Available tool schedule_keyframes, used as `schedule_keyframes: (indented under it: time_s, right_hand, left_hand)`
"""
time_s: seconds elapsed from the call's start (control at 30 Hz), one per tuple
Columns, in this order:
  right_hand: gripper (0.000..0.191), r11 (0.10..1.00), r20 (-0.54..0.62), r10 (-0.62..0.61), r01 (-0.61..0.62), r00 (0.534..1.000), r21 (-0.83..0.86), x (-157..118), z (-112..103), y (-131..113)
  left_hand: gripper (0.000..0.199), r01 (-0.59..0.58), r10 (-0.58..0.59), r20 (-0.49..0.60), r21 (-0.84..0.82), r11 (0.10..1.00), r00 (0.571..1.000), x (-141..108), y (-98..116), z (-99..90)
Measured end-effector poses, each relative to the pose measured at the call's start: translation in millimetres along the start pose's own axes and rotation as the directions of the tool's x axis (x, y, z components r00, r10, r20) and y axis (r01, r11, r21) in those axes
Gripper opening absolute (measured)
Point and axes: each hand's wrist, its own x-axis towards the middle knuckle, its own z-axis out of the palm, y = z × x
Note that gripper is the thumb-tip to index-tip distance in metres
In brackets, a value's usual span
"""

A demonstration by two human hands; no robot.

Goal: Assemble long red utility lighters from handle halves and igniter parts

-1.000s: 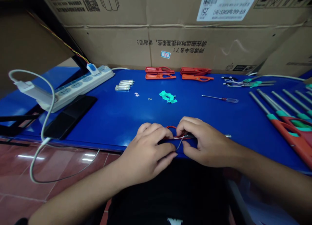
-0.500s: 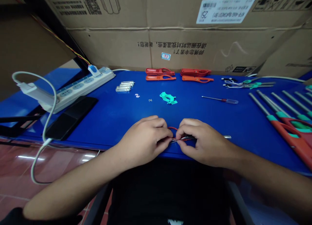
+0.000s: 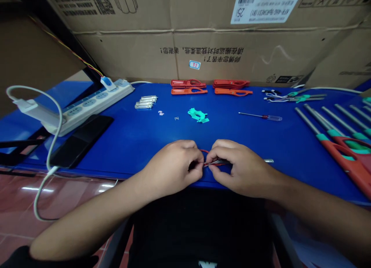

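A red lighter shell [image 3: 204,151] lies at the front of the blue table, mostly covered by my hands. Its metal tube [image 3: 269,161] pokes out past my right hand [image 3: 242,165]. My left hand [image 3: 174,165] is closed, thumb and fingers pinched at the shell's left part. The right thumb and fingertips are closed over the shell's middle, where thin pale and dark parts show; whether they grip a wire or the shell edge is too small to tell. Beyond the hands lies a green plastic trigger part [image 3: 198,115], beside tiny springs [image 3: 176,118] and small pale pieces [image 3: 160,113].
Red shell halves [image 3: 188,91] and clear gas tanks [image 3: 145,102] lie at the back. A screwdriver [image 3: 261,116], wired igniters [image 3: 292,96] and several assembled lighters [image 3: 337,154] are to the right. At left are a power strip [image 3: 98,99] and a phone [image 3: 82,140].
The view has shifted slightly. My left fingertips have drawn a little left, so the gap between both hands' fingertips is wider. Both hands stay at the lighter shell.
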Motion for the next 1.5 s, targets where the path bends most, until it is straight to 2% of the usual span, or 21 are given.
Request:
schedule_keyframes:
  time_s: [0.23, 0.4, 0.53, 0.7, 0.87, 1.1, 1.3, 1.5]
  right_hand:
    - [0.015, 0.997, 0.016, -0.047, 0.047, 0.999, -0.053, -4.2, 1.6, 3.7]
    - [0.017, 0.995, 0.003, -0.077, 0.077, 0.997, -0.070, -4.6, 1.5, 2.9]
    - [0.017, 0.991, 0.017, -0.083, 0.085, 0.996, -0.099, -4.1, 0.8, 1.9]
    - [0.017, 0.988, 0.026, -0.107, 0.109, 0.994, -0.105, -5.4, 0.3, 3.1]
    - [0.016, 0.984, 0.012, -0.132, 0.133, 0.991, -0.118, -6.8, 1.6, 4.0]
    - [0.015, 0.993, -0.002, -0.102, 0.101, 0.995, -0.057, -4.4, 1.9, 3.5]
    - [0.013, 0.997, 0.014, -0.075, 0.076, 0.997, -0.024, -3.1, -0.1, 4.2]
    - [0.012, 0.997, 0.007, -0.071, 0.071, 0.997, -0.022, -3.0, -0.1, 4.8]
  left_hand:
    - [0.019, -0.099, 0.098, 0.016, 0.114, 0.989, 0.995, -9.1, 0.7, -0.6]
    - [0.025, -0.196, 0.192, 0.038, 0.204, 0.959, 0.981, -21.6, -7.4, -1.8]
    - [0.024, -0.251, 0.255, -0.004, 0.168, 0.953, 0.967, -29.0, -16.4, 0.5]
    - [0.019, -0.230, 0.235, -0.050, 0.091, 0.969, 0.971, -30.4, -18.2, 0.4]
    - [0.019, -0.169, 0.180, -0.085, 0.125, 0.978, 0.980, -28.8, -18.4, -3.6]
    - [0.019, -0.166, 0.175, -0.058, 0.142, 0.976, 0.983, -28.3, -24.8, -6.5]
    - [0.022, -0.148, 0.149, -0.063, 0.017, 0.989, 0.987, -28.9, -16.4, -2.1]
    - [0.017, -0.105, 0.105, -0.141, 0.006, 0.994, 0.984, -27.1, -11.3, 4.3]
